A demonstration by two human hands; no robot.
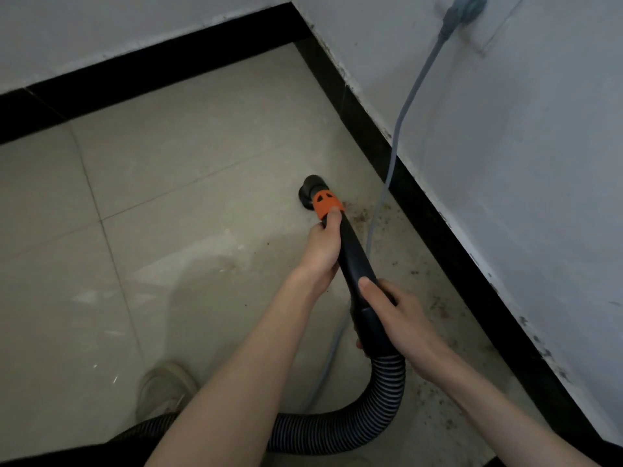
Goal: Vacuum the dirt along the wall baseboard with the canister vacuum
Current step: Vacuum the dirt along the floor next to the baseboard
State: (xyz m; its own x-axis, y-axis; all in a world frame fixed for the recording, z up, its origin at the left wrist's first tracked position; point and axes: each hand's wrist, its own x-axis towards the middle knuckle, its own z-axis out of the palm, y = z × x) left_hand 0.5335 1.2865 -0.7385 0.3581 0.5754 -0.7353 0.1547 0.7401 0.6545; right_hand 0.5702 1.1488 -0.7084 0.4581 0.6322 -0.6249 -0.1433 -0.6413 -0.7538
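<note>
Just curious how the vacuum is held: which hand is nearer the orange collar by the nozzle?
The left hand: its thumb touches the orange collar. The right hand grips the black wand farther back, near the ribbed hose.

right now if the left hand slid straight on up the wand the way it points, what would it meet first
The left hand grips the wand with its thumb already at the orange collar, so it would meet that first. Past it comes the black nozzle, then probably bare floor.
</note>
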